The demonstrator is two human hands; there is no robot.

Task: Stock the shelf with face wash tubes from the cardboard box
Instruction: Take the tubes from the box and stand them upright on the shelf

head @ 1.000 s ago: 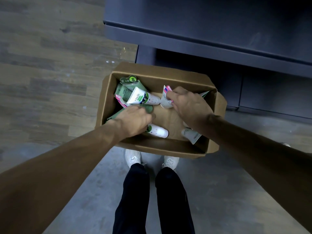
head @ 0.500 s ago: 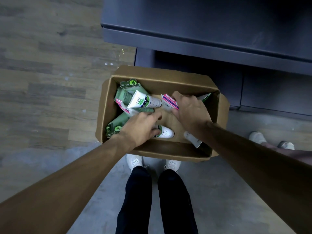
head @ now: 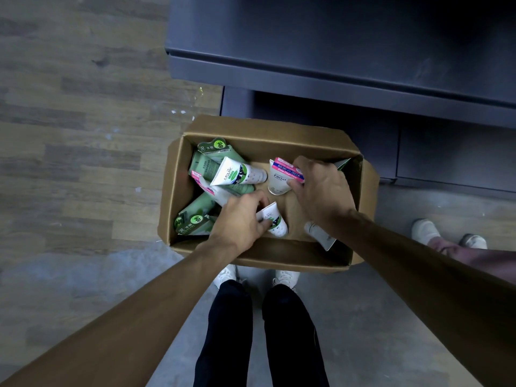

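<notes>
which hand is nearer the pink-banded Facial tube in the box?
Right. The right hand pinches the pink-banded Facial tube at its right edge. The left hand is nearer the camera and to the left, gripping a small white tube instead.

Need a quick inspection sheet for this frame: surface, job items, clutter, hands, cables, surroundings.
Surface: grey concrete floor by the feet, wood-look planks to the left.
Job's things: open cardboard box on the floor, holding loose tubes; green packs piled at its left end; dark shelf beyond it shows no tubes.
Clutter: small pale specks on the planks near the box.
Hands: left hand grips a white tube; right hand grips a white tube with pink label.
Cables: nothing seen.
Surroundings: another person's shoes at right.
</notes>
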